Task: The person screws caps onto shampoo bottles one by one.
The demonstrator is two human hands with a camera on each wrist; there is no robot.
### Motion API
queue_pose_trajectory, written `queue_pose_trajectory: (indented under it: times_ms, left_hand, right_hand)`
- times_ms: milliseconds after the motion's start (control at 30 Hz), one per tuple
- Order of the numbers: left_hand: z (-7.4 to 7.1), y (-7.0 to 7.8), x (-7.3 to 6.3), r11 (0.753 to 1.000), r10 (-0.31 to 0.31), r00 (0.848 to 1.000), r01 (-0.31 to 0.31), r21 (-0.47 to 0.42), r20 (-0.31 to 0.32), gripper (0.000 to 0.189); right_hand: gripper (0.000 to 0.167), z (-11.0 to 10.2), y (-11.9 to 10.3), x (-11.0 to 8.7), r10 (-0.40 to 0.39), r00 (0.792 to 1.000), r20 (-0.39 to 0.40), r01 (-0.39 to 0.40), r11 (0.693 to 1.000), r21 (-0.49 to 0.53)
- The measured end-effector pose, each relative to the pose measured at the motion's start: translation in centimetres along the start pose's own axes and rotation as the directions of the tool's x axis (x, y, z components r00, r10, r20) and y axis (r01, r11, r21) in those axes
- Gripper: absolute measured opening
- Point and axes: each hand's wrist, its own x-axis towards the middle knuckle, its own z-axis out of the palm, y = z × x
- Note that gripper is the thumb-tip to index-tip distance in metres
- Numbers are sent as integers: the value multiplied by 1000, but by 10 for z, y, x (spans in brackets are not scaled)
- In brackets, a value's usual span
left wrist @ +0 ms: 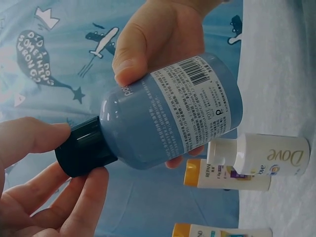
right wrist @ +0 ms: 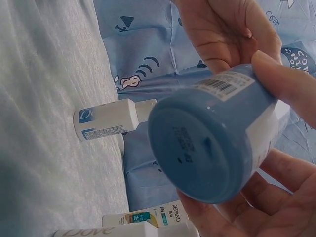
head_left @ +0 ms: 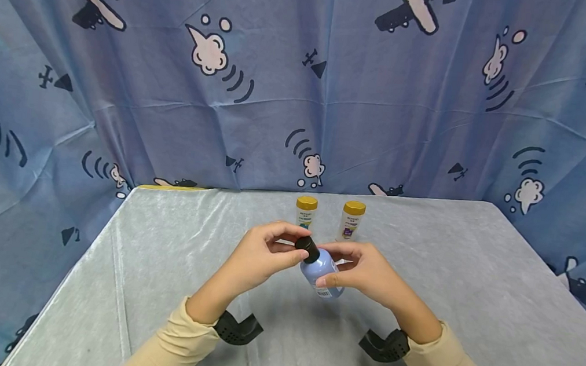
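A blue bottle (head_left: 316, 273) with a black cap (head_left: 310, 251) is held tilted over the table, its cap toward the upper left. My left hand (head_left: 258, 254) pinches the cap between thumb and fingers. Around the bottle's body, my right hand (head_left: 366, 271) has its thumb on the near side and fingers behind. The left wrist view shows a white label (left wrist: 192, 103) with a barcode on the body, and the cap sits on the bottle's neck. The bottle's round base (right wrist: 192, 148) faces the right wrist camera.
Two white bottles with yellow caps, a left one (head_left: 306, 210) and a right one (head_left: 351, 218), stand at the back of the grey-covered table (head_left: 184, 290). White Dove bottles (right wrist: 106, 121) stand near the hands, hidden in the head view. A blue patterned curtain (head_left: 280, 89) hangs behind.
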Motion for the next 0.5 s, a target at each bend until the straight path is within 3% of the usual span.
queue_pose_trajectory:
  times_ms: [267,500]
  left_hand:
    - [-2,1,0,1000,-4,1000,5,-18,24,37]
    - [-2,3,1,998,-55,998,55,-29,-15,36]
  right_hand:
    - [65,0,-1,0,12,1000,11,-12,1000,13]
    - [64,0,-1,-1,4,1000,23,-4,1000,17]
